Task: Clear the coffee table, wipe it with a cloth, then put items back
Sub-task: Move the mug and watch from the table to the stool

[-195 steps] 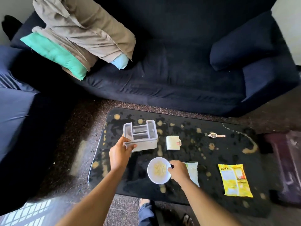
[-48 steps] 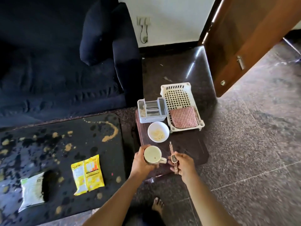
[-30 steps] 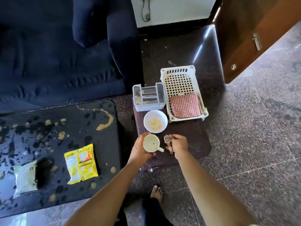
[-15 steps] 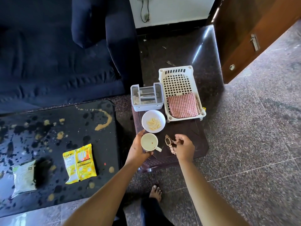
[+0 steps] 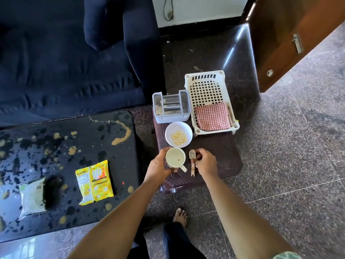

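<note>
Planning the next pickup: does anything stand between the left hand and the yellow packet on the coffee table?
Nothing visible: only stained coffee table lies between the left hand and the yellow packet. The hand grips the mug, though.

Coffee table [image 5: 104,152]: black, splattered with tan stains [image 5: 122,136]; yellow packet [image 5: 94,182], white-green packet [image 5: 32,198] lying apart.
Brown stool [image 5: 224,156]: grey organiser [image 5: 170,107], white basket [image 5: 207,90], bowl [image 5: 178,134], mug [image 5: 175,159], watch [image 5: 192,161].

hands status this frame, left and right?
Left hand: closed, fingers curled round the cup.
Right hand: closed, fingers pinching the watch at its case.
</note>
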`<state>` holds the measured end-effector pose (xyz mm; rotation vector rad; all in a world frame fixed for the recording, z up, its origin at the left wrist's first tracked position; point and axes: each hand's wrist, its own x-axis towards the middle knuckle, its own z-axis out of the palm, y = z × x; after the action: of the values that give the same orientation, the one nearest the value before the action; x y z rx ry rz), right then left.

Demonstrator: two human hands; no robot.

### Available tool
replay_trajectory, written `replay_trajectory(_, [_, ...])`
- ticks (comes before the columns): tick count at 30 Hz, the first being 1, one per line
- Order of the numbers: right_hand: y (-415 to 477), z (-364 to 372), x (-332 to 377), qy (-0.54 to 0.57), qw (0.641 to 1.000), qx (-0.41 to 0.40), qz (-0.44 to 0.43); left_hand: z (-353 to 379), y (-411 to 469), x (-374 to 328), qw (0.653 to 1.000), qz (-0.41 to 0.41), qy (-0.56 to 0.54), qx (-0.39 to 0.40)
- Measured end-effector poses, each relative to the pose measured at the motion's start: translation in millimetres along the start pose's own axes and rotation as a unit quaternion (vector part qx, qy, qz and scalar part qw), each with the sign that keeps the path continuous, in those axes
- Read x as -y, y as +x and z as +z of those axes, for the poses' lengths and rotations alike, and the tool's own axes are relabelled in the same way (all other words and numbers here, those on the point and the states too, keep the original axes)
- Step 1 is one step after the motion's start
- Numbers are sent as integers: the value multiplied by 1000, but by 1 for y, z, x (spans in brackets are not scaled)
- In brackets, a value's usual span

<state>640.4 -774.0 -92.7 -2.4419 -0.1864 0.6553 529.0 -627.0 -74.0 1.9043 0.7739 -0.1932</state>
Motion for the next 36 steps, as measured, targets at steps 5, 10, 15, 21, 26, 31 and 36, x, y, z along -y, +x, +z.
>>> replay_trajectory(5, [0,-1,2,-63,997,-9,-40,-3,0,2,999,9,47,10])
replay_trajectory(10, [-10,-3,1,-57,997,-22,-41,-9,-4,6,997,3,69,31])
replay_trajectory(15, [-51,-14,50,45,972,-202,-108,-34,-28,17,998,-27,-10,-47])
replay_trajectory(21, [-110,56,148,80,957,-79,-268,-117,-74,61,978,-71,-92,-175])
replay_trajectory(26, [-122,160,186,-32,973,139,-184,-203,-107,138,941,-177,-43,-286])
replay_trajectory(31, [-124,217,208,-161,970,170,-63,-272,-119,216,912,-278,-4,-300])
replay_trajectory(36, [-122,253,225,-201,974,103,0,-316,-105,272,903,-327,42,-276])
